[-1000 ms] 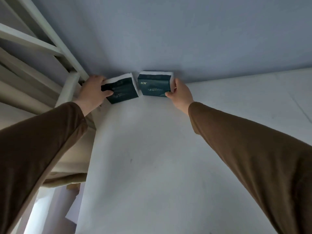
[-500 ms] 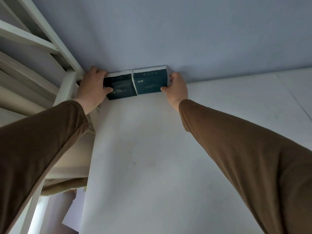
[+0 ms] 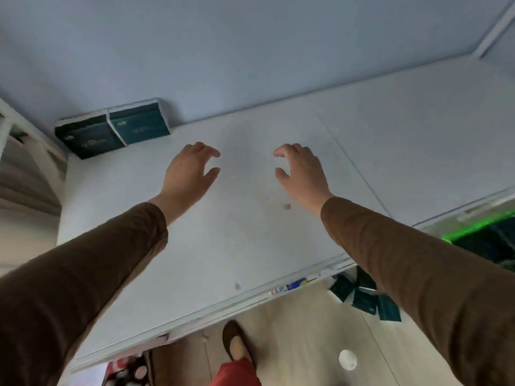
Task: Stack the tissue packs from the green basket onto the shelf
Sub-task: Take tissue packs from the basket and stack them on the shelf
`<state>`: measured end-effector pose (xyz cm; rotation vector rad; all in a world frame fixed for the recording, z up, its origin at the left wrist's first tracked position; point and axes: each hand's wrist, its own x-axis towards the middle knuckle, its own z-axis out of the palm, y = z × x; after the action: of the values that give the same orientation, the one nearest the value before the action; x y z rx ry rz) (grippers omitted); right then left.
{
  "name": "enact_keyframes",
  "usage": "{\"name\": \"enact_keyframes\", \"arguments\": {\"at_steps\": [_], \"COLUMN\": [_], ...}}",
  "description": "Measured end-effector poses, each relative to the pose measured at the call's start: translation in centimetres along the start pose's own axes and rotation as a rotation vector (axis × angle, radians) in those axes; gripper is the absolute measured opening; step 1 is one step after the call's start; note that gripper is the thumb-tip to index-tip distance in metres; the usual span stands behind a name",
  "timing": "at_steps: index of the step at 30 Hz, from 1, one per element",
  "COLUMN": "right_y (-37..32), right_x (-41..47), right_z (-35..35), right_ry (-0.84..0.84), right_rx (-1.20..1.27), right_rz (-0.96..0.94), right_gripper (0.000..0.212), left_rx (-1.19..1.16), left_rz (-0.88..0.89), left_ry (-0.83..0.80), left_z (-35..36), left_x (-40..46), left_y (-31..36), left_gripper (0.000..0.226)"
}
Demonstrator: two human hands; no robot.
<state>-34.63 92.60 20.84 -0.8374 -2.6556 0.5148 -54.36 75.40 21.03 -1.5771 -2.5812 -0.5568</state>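
With two tissue packs already down on the shelf (image 3: 250, 218), step in hand read as between placements: both hands were empty and hanging over the white shelf top. Left hand (image 3: 189, 174) was spread loose, fingers a bit curled, nothing in it. Right hand (image 3: 301, 174) same, fingers relaxed w/ thumb apart, holding nothing. Neither touched a pack.

Left pack (image 3: 89, 137) and right pack (image 3: 139, 125) sat side by side, touching each other, in the far left corner of the shelf against the pale blue wall (image 3: 250, 51). Both dark teal w/ white edges, lying flat, one layer only, so no stack yet.

Green basket (image 3: 473, 232) showed only as a bright green rim at the right edge, below shelf level, dark packs inside. More teal packs (image 3: 365, 299) lay in a loose heap on the wood floor (image 3: 292, 344) under the shelf's front edge; can't tell whether they belonged to the basket lot.

Next move, as a judgement: go down and right to the basket, grab pack(s), bring back to the corner, then either set on top of the placed pair or extend the row. Needs square alignment w/ the existing two.

Writing: each placed pack had a small light logo and a line of pale print on the top face, too blurred to read. No brand legible. Small blue/yellow label strip (image 3: 296, 284) at the shelf's front edge, also unreadable.
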Motion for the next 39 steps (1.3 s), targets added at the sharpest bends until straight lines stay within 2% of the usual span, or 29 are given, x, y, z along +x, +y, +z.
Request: {"name": "enact_keyframes", "arguments": {"at_steps": [7,11,15,19,26,31,35,39], "right_y": [14.0,21.8,29.9,37.9,53.1,61.9,67.8,72.0], "right_x": [-16.6,-26.0,-32.1,-35.3,-38.4,-41.7,-42.3,-41.5], "right_z": [-10.9,-16.2,-19.8,-21.3,-22.1,-21.7,-19.8,-16.5], "right_ry": [0.059,0.051,0.043,0.023,-0.107,-0.166,-0.229,-0.134], "right_rx": [-0.064,-0.113,-0.116,-0.088,-0.019,0.163,0.296,0.641], "right_rz": [0.094,0.183,0.293,0.416,0.659,0.911,1.104,1.387], "right_gripper": [0.03,0.026,0.025,0.026,0.031,0.04,0.046,0.059], "left_rx": [-0.124,-0.197,-0.252,-0.256,-0.293,-0.263,-0.15,-0.056], "left_rz": [0.258,0.334,0.365,0.352,0.236,0.171,0.128,0.059], "left_ry": [-0.039,-0.063,-0.12,-0.211,-0.394,-0.575,-0.693,-0.765], "left_z": [6.5,10.0,14.1,19.6,31.4,38.2,43.0,47.5], "left_x": [-2.8,-5.5,-7.1,-7.0,-4.3,-3.6,-3.0,-2.8], "left_y": [23.7,36.3,46.1,52.9,62.1,68.4,71.9,74.4], "left_gripper": [0.03,0.029,0.029,0.032,0.035,0.047,0.064,0.085]}}
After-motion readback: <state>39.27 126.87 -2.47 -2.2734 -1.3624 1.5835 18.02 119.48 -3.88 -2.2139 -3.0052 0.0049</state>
